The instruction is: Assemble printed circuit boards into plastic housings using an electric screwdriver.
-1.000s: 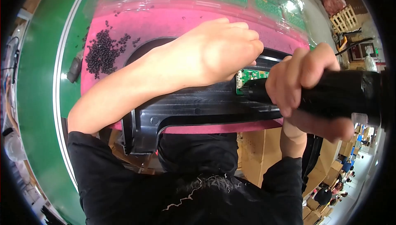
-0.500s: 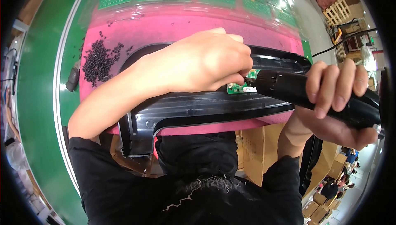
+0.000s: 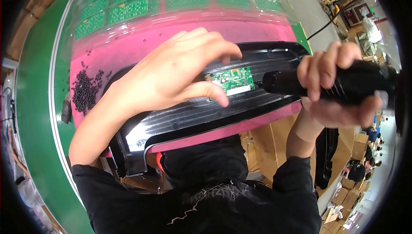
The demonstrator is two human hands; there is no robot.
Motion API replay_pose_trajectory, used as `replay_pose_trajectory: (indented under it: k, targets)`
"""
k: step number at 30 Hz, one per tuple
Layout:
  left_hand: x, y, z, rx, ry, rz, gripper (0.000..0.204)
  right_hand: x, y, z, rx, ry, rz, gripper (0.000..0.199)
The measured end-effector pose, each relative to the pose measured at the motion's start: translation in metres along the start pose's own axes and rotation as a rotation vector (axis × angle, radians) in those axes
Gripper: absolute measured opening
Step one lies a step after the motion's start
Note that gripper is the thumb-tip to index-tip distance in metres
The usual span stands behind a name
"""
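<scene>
A black plastic housing (image 3: 193, 117), long and ribbed, lies across the work surface in front of me. Inside it sits a small green circuit board (image 3: 234, 78) with a white strip along its near edge. My left hand (image 3: 169, 71) hovers over the board's left end, thumb and fingers spread, holding nothing. My right hand (image 3: 319, 73) wraps around a black electric screwdriver (image 3: 283, 83), which lies nearly level. Its bit points left and reaches the board's right edge; whether it touches a screw there is too small to tell.
Many small black screws (image 3: 86, 91) lie heaped at the left on the pink mat (image 3: 103, 47), near a small dark lump (image 3: 66, 111). Clear plastic trays (image 3: 163, 17) of green boards stand at the back. A black cable (image 3: 330, 24) hangs at the right; a cardboard box (image 3: 274, 141) stands below.
My left fingers, pinched near the screwdriver's bit before, have spread and drawn back to the left, uncovering the board. The screwdriver is levelled and at the board's right edge. The whole view has shifted slightly.
</scene>
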State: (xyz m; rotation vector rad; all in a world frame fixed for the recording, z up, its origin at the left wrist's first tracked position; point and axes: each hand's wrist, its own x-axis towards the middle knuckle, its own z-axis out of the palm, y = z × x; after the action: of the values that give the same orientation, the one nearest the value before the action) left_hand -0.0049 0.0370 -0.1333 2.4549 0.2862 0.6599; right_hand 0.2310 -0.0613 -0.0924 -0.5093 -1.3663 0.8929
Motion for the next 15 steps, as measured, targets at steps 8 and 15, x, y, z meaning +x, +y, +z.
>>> replay_pose_trajectory:
  k: [8,15]
  targets:
    - [-0.01,-0.003,0.001,0.068,0.163,-0.035,0.071,-0.014,0.003,-0.014,-0.091,0.073,0.121,0.05]
    - [-0.016,0.01,0.007,-0.06,0.389,-0.122,0.032,-0.004,0.014,0.01,-0.019,0.203,-0.023,0.023]
